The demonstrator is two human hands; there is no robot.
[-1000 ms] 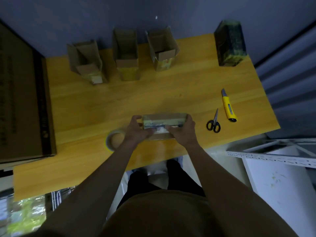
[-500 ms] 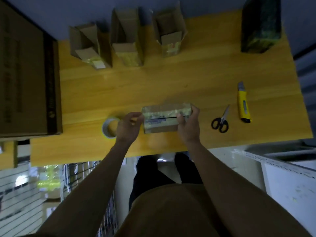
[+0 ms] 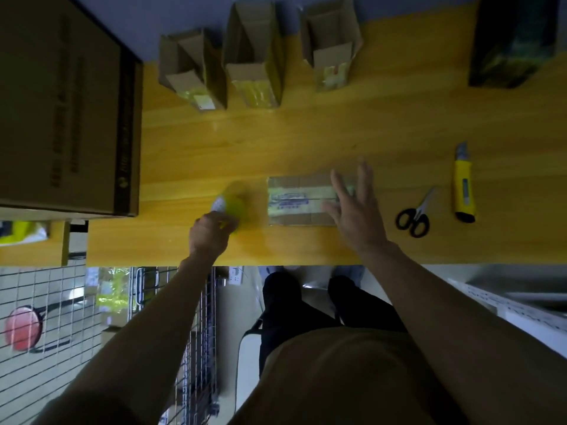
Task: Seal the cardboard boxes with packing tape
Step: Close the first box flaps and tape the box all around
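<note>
Wooden table (image 3: 306,139), yellow-toned, against a blue-grey wall. Left hand (image 3: 208,236): fingers curled round a blurred roll of packing tape (image 3: 230,202), held near the front edge. Right hand (image 3: 356,210): fingers straight and spread, holding nothing, over the right end of a closed cardboard box (image 3: 299,199); contact cannot be told. Box lies flat between the hands, a tape strip along its top seam. Right of it: scissors (image 3: 412,217), then yellow utility knife (image 3: 464,187). Back row: three open cardboard boxes (image 3: 254,72); dark package (image 3: 509,47) at far right. Left end: large carton (image 3: 61,102).
</note>
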